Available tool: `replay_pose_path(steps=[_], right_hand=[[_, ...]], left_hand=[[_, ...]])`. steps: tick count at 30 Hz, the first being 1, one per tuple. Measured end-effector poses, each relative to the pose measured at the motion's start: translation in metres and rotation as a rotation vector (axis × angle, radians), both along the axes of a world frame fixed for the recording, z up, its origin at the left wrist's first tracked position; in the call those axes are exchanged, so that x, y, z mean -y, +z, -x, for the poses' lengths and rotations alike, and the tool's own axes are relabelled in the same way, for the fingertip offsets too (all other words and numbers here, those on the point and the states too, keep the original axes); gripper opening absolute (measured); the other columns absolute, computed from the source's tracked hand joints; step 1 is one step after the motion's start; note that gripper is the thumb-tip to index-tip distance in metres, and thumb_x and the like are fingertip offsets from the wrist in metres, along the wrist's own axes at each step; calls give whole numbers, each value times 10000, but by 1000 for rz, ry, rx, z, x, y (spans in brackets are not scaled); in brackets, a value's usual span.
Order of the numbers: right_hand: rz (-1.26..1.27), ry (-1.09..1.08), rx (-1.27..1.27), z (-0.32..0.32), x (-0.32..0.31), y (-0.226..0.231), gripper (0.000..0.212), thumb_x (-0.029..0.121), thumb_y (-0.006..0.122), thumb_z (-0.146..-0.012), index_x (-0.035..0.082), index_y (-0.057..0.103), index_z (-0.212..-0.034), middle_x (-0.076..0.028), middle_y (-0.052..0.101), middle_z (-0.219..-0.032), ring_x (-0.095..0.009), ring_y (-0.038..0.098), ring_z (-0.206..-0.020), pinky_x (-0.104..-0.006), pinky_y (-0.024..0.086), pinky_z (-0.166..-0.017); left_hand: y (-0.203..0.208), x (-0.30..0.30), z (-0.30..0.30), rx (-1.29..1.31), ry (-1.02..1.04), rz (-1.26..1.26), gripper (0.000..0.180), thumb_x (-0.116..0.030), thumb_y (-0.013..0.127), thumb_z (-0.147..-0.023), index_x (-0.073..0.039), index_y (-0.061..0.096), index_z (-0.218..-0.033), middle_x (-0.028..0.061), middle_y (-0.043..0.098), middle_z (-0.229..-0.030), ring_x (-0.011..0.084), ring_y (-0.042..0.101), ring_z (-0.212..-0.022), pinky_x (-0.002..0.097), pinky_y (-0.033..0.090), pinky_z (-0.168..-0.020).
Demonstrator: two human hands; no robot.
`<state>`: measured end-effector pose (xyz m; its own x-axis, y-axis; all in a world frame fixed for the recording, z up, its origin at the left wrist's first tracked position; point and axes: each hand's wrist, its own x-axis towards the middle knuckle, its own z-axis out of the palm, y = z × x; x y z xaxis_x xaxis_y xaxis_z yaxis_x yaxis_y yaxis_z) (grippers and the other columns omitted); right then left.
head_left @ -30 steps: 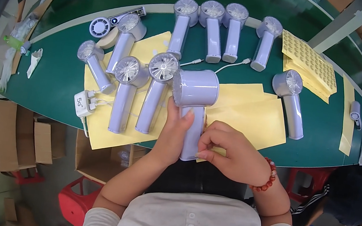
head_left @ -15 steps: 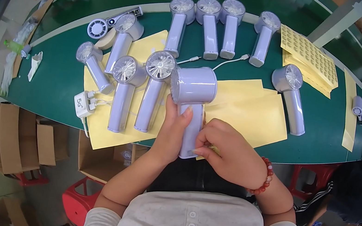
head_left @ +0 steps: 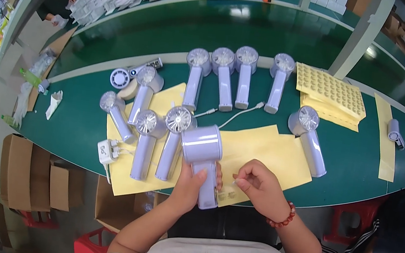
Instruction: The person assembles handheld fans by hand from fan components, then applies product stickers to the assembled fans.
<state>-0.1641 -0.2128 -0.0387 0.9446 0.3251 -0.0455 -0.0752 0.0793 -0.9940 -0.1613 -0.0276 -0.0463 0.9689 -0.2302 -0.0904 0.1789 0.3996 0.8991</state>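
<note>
Left hand (head_left: 188, 184) closed around the handle of a pale lilac handheld fan (head_left: 203, 161), thumb laid along the handle, fan head pointing away from the body. Fan held just above the near edge of the green table (head_left: 76, 128), over the yellow paper sheets (head_left: 267, 152). Right hand (head_left: 259, 187) just beside the handle, fingers curled, thumb and forefinger pinched on a small clear sticker (head_left: 237, 176), too small to see well. Red bead bracelet (head_left: 284, 217) on the right wrist. To the left of the held fan, four more fans (head_left: 152, 129) lying on the paper, heads up, with a white charger plug (head_left: 106, 150) near them. Further back, a row of four fans (head_left: 234, 73) side by side. One single fan (head_left: 310, 140) to the right, and behind it a stack of yellow sticker sheets (head_left: 330, 93). Cardboard boxes (head_left: 29, 179) on the floor at the left.
</note>
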Motion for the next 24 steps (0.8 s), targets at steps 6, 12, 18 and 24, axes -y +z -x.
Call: replay_pose_path(steps=[6, 12, 18, 24], right_hand=[[-28, -3, -35, 2, 1, -3, 73, 7, 573, -853, 17, 512, -891, -24, 494, -883, -80, 502, -808, -218, 440, -741], [14, -1, 39, -1, 0, -8, 90, 51, 601, -840, 8, 531, -876, -48, 507, -871, -113, 530, -782, -245, 454, -729], [-26, 40, 44, 0, -4, -2, 85, 56, 593, -843, 8, 534, -879, -52, 509, -877, -118, 534, -786, -252, 456, -741], [-70, 53, 145, -4, 5, 18, 87, 60, 588, -849, 6, 533, -888, -53, 493, -900, -118, 535, -816, -249, 462, -762]], left_hand=[[98, -25, 9, 132, 245, -183, 465, -389, 587, -831, -44, 428, -1099, 78, 517, -831, 154, 525, -685, 278, 462, -581], [122, -60, -119, 221, 453, -567, 382, -333, 518, -894, -32, 428, -1111, 92, 545, -863, 136, 534, -697, 272, 462, -615], [70, -62, -184, 405, 419, -1476, 558, -338, 547, -863, 64, 339, -1190, 317, 580, -956, 440, 582, -912, 439, 459, -790], [71, -49, -190, 256, 388, -1649, 611, -323, 570, -844, 78, 312, -1226, 333, 581, -949, 456, 576, -905, 458, 468, -784]])
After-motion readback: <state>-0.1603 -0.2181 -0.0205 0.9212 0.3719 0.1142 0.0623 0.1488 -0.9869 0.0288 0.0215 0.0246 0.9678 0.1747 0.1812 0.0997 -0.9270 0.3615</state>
